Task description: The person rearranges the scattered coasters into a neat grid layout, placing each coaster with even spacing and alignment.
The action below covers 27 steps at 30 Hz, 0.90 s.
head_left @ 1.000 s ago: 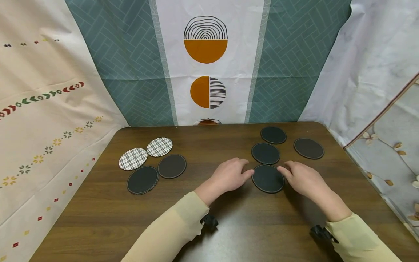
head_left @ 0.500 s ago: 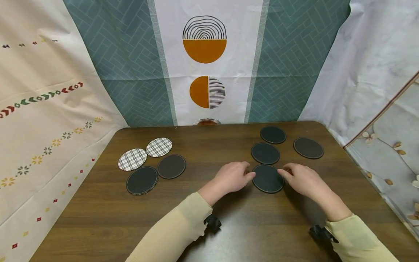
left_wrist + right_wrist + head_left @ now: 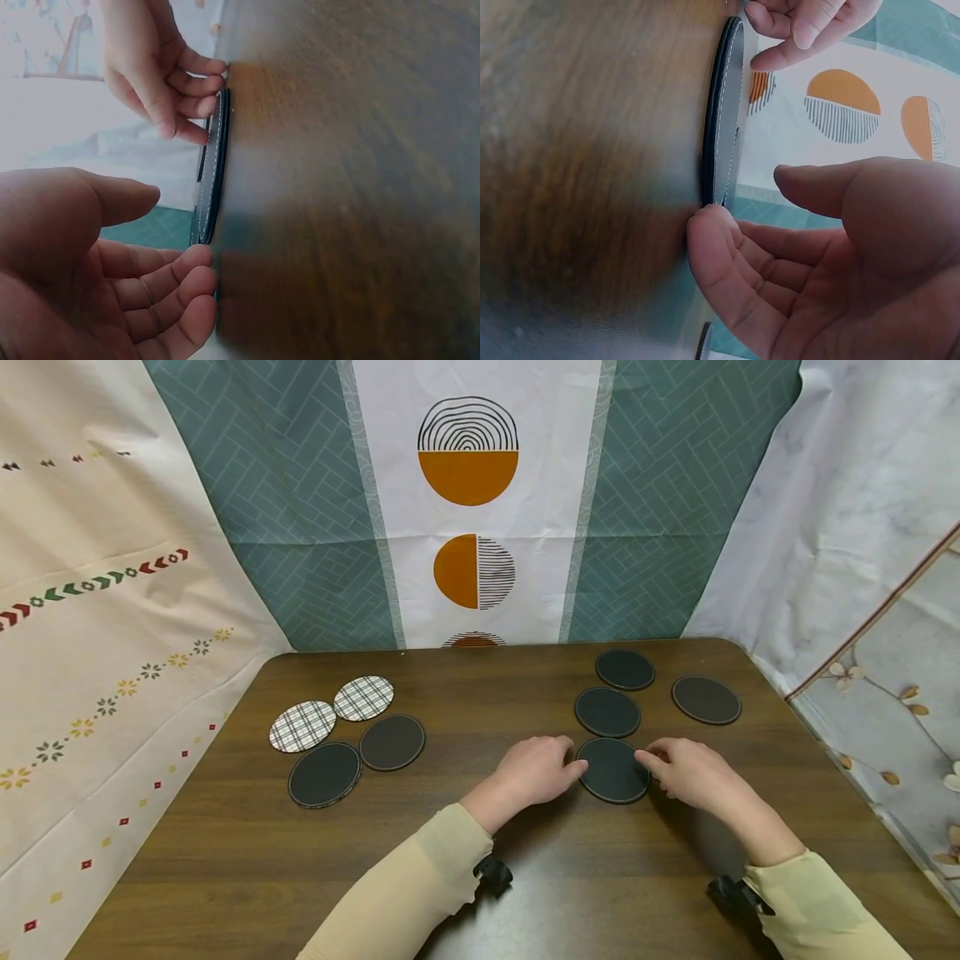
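A round black coaster [image 3: 613, 771] with a stitched rim lies flat on the table between my two hands. Edge-on in the left wrist view, the coaster [image 3: 217, 165] shows a layered rim, perhaps a stack; I cannot tell. My left hand [image 3: 534, 772] is at its left side, fingertips resting on the table close against the rim. On the opposite side my right hand [image 3: 693, 770] has its fingertips at the rim. In the right wrist view the right thumb [image 3: 817, 189] stands raised, apart from the coaster. Both hands' fingers are loosely bent.
Behind the near coaster lie a second black coaster [image 3: 607, 712] and a third [image 3: 625, 669]. A dark brown one [image 3: 706, 700] is to their right. At left are two plaid discs [image 3: 302, 727], a black coaster [image 3: 325, 775] and a brown coaster [image 3: 392, 742]. Patterned cloths hang behind the table.
My left hand has shifted slightly right and nearer to me, closing in on the coaster's left edge. The right hand has come slightly nearer too. The coasters lie where they were.
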Each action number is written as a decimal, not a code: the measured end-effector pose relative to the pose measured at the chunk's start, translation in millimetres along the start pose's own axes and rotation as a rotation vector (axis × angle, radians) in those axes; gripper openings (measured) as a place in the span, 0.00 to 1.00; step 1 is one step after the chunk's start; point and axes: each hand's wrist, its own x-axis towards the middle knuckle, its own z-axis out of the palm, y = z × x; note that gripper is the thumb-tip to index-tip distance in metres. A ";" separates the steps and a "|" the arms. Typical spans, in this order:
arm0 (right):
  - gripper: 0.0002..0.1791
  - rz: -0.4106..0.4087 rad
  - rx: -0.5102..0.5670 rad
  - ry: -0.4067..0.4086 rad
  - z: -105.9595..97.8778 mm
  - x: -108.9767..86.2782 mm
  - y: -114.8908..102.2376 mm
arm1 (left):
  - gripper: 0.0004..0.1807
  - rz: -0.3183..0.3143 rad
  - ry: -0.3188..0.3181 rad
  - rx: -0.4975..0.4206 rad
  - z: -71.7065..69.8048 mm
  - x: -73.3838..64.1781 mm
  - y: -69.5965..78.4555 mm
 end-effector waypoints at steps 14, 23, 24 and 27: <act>0.27 0.021 0.036 -0.033 -2.5 0.3 0.8 | 0.21 -0.025 0.004 0.047 5.5 4.2 1.0; 0.24 0.022 0.070 -0.034 -0.2 1.2 0.0 | 0.24 -0.022 -0.011 0.045 6.4 4.2 2.3; 0.23 0.021 0.072 -0.033 0.1 1.2 -0.4 | 0.24 -0.024 -0.013 0.044 6.5 4.1 2.3; 0.23 0.024 0.082 -0.035 1.2 1.1 -0.9 | 0.25 -0.032 -0.017 0.042 6.9 3.6 2.3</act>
